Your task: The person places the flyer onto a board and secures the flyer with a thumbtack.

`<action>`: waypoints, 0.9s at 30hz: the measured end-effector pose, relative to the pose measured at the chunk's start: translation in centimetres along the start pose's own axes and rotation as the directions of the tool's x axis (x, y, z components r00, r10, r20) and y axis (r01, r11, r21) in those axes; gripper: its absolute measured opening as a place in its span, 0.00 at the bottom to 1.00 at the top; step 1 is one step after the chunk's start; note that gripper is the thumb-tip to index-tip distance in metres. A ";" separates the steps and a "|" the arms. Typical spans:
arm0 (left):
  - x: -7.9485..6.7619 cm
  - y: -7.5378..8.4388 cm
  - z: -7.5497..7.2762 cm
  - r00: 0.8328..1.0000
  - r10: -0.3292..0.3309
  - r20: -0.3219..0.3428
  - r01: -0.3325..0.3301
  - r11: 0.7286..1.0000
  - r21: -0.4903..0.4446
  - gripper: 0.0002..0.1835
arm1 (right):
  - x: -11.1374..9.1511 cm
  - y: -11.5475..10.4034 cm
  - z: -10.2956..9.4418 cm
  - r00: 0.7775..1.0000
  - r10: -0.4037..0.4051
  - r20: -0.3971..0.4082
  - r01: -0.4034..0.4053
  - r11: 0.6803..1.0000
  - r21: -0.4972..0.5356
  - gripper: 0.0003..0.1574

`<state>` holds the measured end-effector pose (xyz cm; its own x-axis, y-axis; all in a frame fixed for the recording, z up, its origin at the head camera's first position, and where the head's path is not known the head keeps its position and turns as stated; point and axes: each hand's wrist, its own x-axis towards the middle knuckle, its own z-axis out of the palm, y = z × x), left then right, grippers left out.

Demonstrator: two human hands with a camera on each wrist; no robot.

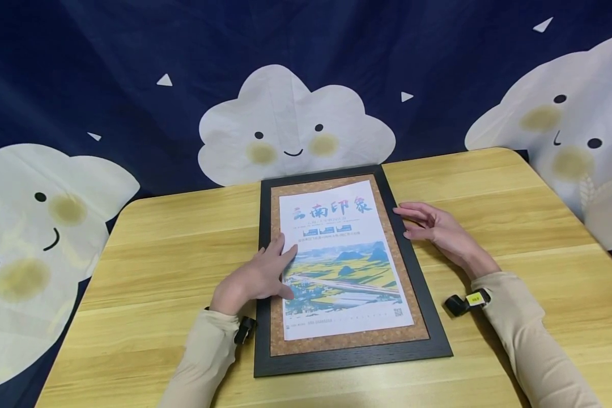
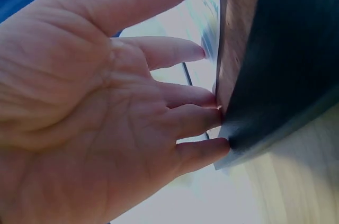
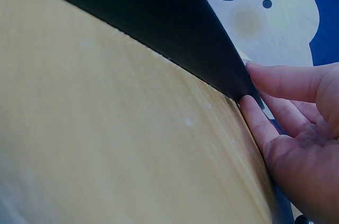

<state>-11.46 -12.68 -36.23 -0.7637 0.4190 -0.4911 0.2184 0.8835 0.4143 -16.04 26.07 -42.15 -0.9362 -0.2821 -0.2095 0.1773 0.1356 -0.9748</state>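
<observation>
A printed poster sheet [image 1: 336, 226], with blue and pink lettering above a landscape picture, lies on a cork board [image 1: 341, 343]. Around the cork runs a flat black frame [image 1: 354, 357]. Over the left side of the frame my left hand [image 1: 257, 275] is spread, its fingertips on the sheet's left edge. The left wrist view shows those fingers [image 2: 175, 54] extended toward the cork and the black border. My right hand [image 1: 441, 229] touches the frame's right side with extended fingertips. In the right wrist view, thumb and fingers [image 3: 257, 121] meet the outer edge of the border [image 3: 159, 17].
The framed board lies on a light wooden table [image 1: 173, 249] with rounded far corners. Behind the table hangs a dark blue cloth [image 1: 148, 34] printed with smiling white clouds. Small black cameras [image 1: 456, 306] are strapped to both wrists over beige sleeves.
</observation>
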 end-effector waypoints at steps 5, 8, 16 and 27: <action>-0.2 0.4 0.4 1.000 -0.024 0.015 0.024 1.000 -0.009 0.54 | 0.1 0.1 0.0 1.000 0.004 0.006 -0.004 1.000 0.000 0.46; -0.3 0.7 0.5 0.999 -0.030 0.014 0.030 1.000 0.003 0.56 | 0.1 0.1 0.0 1.000 0.002 0.006 -0.002 1.000 0.002 0.46; -0.5 1.3 0.8 0.999 -0.041 0.014 0.040 0.998 0.042 0.58 | 0.2 0.1 0.2 1.000 0.000 0.007 0.000 1.000 0.002 0.46; -0.5 1.4 0.9 0.999 -0.031 -0.007 0.031 0.999 0.043 0.58 | -0.4 -1.3 -0.9 0.997 -0.072 -0.032 0.069 0.994 -0.089 0.41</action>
<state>-10.19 -11.51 -36.10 -0.7741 0.3899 -0.4987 0.2204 0.9045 0.3651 -16.16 26.84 -40.72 -0.9558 -0.2606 -0.1360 0.0846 0.1995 -0.9762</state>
